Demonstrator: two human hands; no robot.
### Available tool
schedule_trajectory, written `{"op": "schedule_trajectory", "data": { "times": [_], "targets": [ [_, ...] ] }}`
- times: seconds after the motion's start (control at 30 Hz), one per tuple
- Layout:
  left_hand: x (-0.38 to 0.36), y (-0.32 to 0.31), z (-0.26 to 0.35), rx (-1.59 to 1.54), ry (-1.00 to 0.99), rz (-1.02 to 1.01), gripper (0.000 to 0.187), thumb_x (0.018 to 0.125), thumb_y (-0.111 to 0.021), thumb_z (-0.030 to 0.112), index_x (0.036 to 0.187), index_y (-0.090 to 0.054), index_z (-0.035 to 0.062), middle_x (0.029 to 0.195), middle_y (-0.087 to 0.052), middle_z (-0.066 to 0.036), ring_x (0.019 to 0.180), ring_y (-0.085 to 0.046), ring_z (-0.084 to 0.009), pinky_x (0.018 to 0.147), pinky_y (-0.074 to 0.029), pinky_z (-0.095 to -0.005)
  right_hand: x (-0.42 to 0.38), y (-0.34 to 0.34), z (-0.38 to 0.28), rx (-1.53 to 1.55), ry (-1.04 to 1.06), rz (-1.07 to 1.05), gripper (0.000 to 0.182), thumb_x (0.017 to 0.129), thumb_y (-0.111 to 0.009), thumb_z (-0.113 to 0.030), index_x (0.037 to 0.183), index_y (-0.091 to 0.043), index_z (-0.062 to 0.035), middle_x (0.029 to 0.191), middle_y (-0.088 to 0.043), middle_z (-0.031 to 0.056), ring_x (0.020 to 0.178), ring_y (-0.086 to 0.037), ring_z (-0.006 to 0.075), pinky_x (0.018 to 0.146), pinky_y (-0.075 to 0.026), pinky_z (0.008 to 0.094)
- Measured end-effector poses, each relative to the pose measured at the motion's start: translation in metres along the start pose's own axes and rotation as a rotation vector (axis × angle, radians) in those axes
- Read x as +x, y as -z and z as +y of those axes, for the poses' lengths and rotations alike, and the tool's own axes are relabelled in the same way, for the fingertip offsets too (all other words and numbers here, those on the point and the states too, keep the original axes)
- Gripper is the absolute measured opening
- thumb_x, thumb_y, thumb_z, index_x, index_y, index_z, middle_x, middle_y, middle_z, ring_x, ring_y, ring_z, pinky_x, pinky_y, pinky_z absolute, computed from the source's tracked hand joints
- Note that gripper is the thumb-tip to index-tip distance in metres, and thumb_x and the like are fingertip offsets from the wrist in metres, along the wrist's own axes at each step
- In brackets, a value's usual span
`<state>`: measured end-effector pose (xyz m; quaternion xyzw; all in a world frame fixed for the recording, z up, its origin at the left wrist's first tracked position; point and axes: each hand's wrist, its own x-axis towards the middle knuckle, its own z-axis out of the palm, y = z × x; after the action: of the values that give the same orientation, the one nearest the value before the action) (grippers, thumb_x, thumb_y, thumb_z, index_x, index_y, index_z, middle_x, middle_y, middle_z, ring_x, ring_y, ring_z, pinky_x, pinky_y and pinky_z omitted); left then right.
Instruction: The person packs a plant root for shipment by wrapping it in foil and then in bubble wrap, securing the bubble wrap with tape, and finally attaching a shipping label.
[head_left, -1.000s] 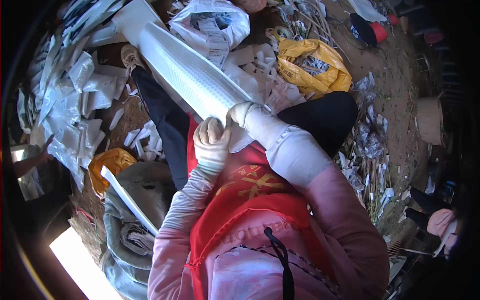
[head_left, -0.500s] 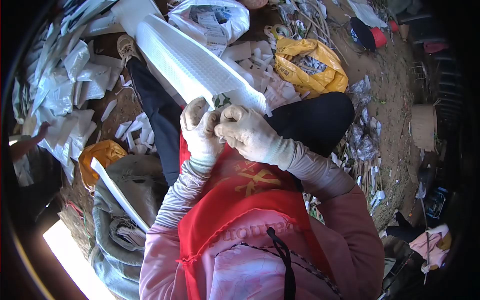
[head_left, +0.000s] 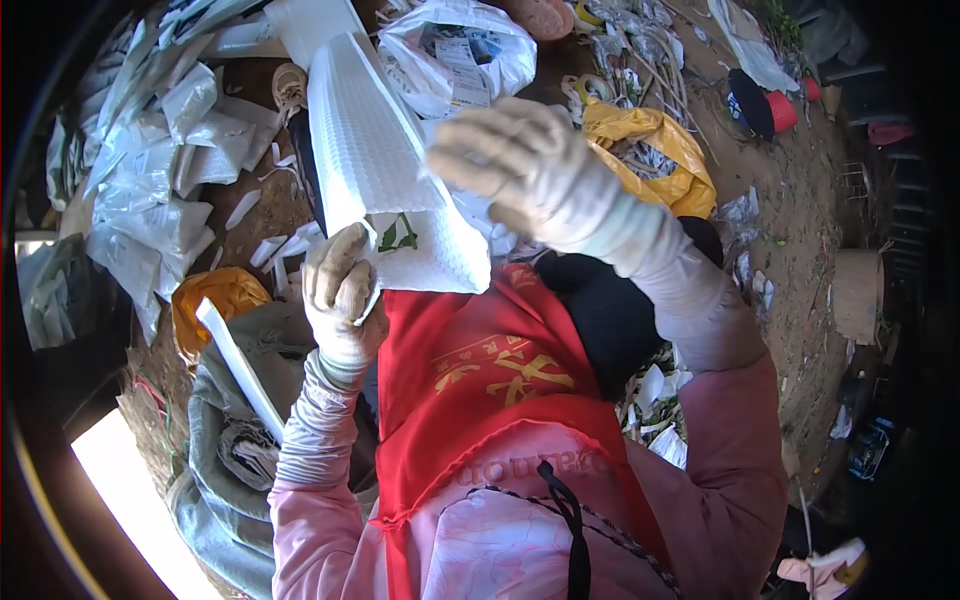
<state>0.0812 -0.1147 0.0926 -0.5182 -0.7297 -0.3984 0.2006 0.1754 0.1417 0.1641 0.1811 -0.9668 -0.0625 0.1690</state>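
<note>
A long white foam-net sleeve (head_left: 375,160) slants up from my lap toward the top of the view. My left hand (head_left: 338,292), in a dirty white glove, grips its near left edge. Green leaves (head_left: 398,238) show at the sleeve's near end. My right hand (head_left: 520,165), also gloved, is raised over the sleeve's right side with fingers curved and slightly apart; I cannot see anything in it. A red apron (head_left: 480,380) covers my lap below.
A grey sack (head_left: 235,440) with a white strip (head_left: 240,370) lies at lower left beside an orange bag (head_left: 215,300). White wrappers (head_left: 150,150) pile at the left. A white plastic bag (head_left: 455,50) and a yellow bag (head_left: 660,150) lie ahead on bare dirt.
My right hand left the sleeve's near end and rose above it. The left hand slid to the sleeve's left edge, and the sleeve swung more upright, showing leaves at its end.
</note>
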Motion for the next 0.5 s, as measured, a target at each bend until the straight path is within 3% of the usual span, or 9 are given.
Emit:
{"op": "schedule_trajectory", "data": {
  "times": [0.07, 0.1, 0.13, 0.2, 0.27, 0.33, 0.4, 0.43, 0.5],
  "targets": [
    [0.0, 0.013, -0.001, 0.027, -0.035, -0.063, 0.027, 0.062, -0.057, -0.01, 0.087, -0.054, 0.0003, 0.106, -0.062, -0.02, 0.092, -0.061, -0.0355, 0.081, -0.048, -0.0418, 0.034, -0.034, -0.022, 0.034, 0.185, 0.267, 0.06, 0.073, -0.066, -0.012, 0.129, -0.051, -0.0224, 0.128, -0.053, 0.0048, 0.122, -0.047, 0.02, 0.103, -0.038, 0.0426],
    [-0.004, 0.018, -0.003, -0.001, -0.013, -0.073, 0.025, 0.063, -0.058, -0.009, 0.086, -0.055, 0.0008, 0.104, -0.063, -0.018, 0.091, -0.061, -0.0345, 0.081, -0.048, -0.042, 0.04, -0.041, -0.034, 0.262, 0.187, 0.218, 0.026, 0.074, -0.063, -0.014, 0.099, -0.066, -0.0202, 0.12, -0.058, 0.0002, 0.121, -0.048, 0.0177, 0.104, -0.037, 0.0424],
    [-0.009, 0.023, -0.007, -0.031, 0.012, -0.082, 0.023, 0.064, -0.059, -0.008, 0.085, -0.055, 0.0013, 0.102, -0.063, -0.017, 0.09, -0.062, -0.0336, 0.082, -0.048, -0.0422, 0.043, -0.044, -0.041, 0.329, 0.182, 0.211, 0.006, 0.075, -0.061, -0.016, 0.076, -0.066, -0.0181, 0.108, -0.062, -0.0032, 0.117, -0.05, 0.0166, 0.104, -0.036, 0.0421],
    [-0.022, 0.036, -0.014, -0.148, 0.145, -0.107, 0.019, 0.067, -0.062, -0.005, 0.083, -0.056, 0.0018, 0.097, -0.065, -0.014, 0.087, -0.063, -0.0311, 0.082, -0.048, -0.0419, 0.033, -0.043, -0.049, 0.432, 0.109, 0.169, 0.003, 0.071, -0.065, -0.017, 0.074, -0.065, -0.0167, 0.098, -0.063, -0.0016, 0.106, -0.055, 0.0179, 0.098, -0.037, 0.0412],
    [-0.026, 0.053, -0.02, -0.303, 0.27, -0.211, 0.014, 0.072, -0.065, -0.003, 0.083, -0.061, 0.0042, 0.085, -0.066, -0.01, 0.085, -0.063, -0.0289, 0.082, -0.047, -0.0399, 0.012, -0.051, -0.053, 0.664, -0.133, 0.167, 0.009, 0.066, -0.071, -0.016, 0.073, -0.064, -0.0147, 0.089, -0.061, 0.0002, 0.092, -0.055, 0.0197, 0.088, -0.038, 0.039],
    [-0.044, 0.057, -0.016, -0.567, 0.633, -0.284, 0.013, 0.08, -0.063, -0.003, 0.091, -0.061, 0.0029, 0.087, -0.065, -0.006, 0.08, -0.061, -0.0185, 0.081, -0.047, -0.0327, -0.003, -0.067, -0.07, 0.867, -0.343, 0.296, 0.014, 0.068, -0.073, -0.008, 0.065, -0.059, -0.0084, 0.073, -0.054, 0.0042, 0.075, -0.053, 0.0228, 0.075, -0.041, 0.0369],
    [-0.063, 0.044, -0.001, -1.062, 1.099, 0.05, 0.016, 0.088, -0.061, 0.002, 0.104, -0.059, -0.0001, 0.089, -0.062, -0.001, 0.078, -0.056, -0.0082, 0.077, -0.046, -0.0244, -0.029, -0.097, -0.096, 0.973, -0.5, 0.301, 0.025, 0.074, -0.074, -0.01, 0.061, -0.053, -0.0055, 0.069, -0.051, 0.0061, 0.07, -0.048, 0.0235, 0.07, -0.04, 0.0371],
    [-0.076, 0.039, -0.003, -0.932, 1.101, 0.002, 0.024, 0.091, -0.059, 0.006, 0.114, -0.057, -0.0018, 0.093, -0.06, 0.002, 0.078, -0.053, -0.0042, 0.075, -0.046, -0.0204, -0.033, -0.099, -0.112, 1.113, -0.701, 0.338, 0.031, 0.076, -0.074, -0.011, 0.059, -0.049, -0.004, 0.067, -0.048, 0.0063, 0.067, -0.046, 0.024, 0.065, -0.039, 0.0374],
    [-0.101, 0.024, -0.005, -0.958, 1.161, 0.092, 0.025, 0.092, -0.06, 0.012, 0.114, -0.058, 0.0012, 0.093, -0.061, 0.001, 0.084, -0.055, -0.0064, 0.081, -0.045, -0.0218, -0.045, -0.117, -0.137, 1.124, -0.918, 0.224, 0.025, 0.083, -0.067, -0.012, 0.064, -0.054, -0.0014, 0.068, -0.05, 0.0067, 0.068, -0.047, 0.0218, 0.065, -0.04, 0.0353]
  ]
}}
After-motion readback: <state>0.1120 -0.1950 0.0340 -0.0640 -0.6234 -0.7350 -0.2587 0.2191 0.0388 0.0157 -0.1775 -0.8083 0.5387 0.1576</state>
